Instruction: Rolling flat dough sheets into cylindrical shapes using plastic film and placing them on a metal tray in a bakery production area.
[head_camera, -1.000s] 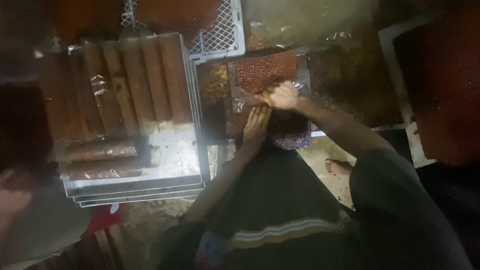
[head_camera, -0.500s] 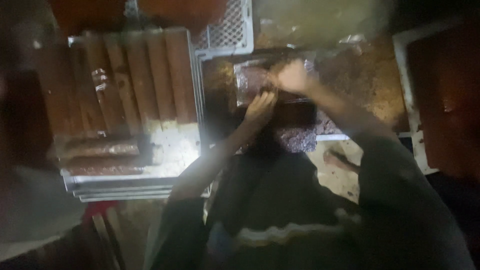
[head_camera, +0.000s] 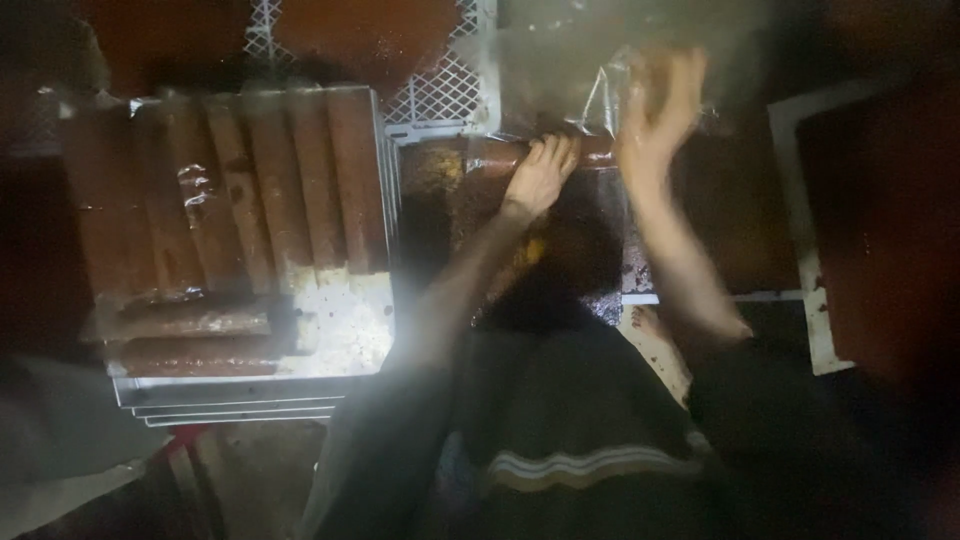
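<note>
Right hand (head_camera: 660, 110) lifted plastic wrap (head_camera: 590, 95); left hand (head_camera: 540, 175) presses brown roll (head_camera: 500, 158).

Reddish-brown wrapped rolls (head_camera: 260, 190) fill a stacked metal tray (head_camera: 250, 395); a white lattice plastic crate (head_camera: 440, 95) sits beyond its far corner.

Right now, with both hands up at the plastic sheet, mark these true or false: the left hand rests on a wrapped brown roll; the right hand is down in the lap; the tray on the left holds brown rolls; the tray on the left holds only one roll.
1. The left hand rests on a wrapped brown roll. True.
2. The right hand is down in the lap. False: it is raised at the clear plastic sheet.
3. The metal tray holds brown rolls. True.
4. That tray holds only one roll. False: several lie side by side.
</note>
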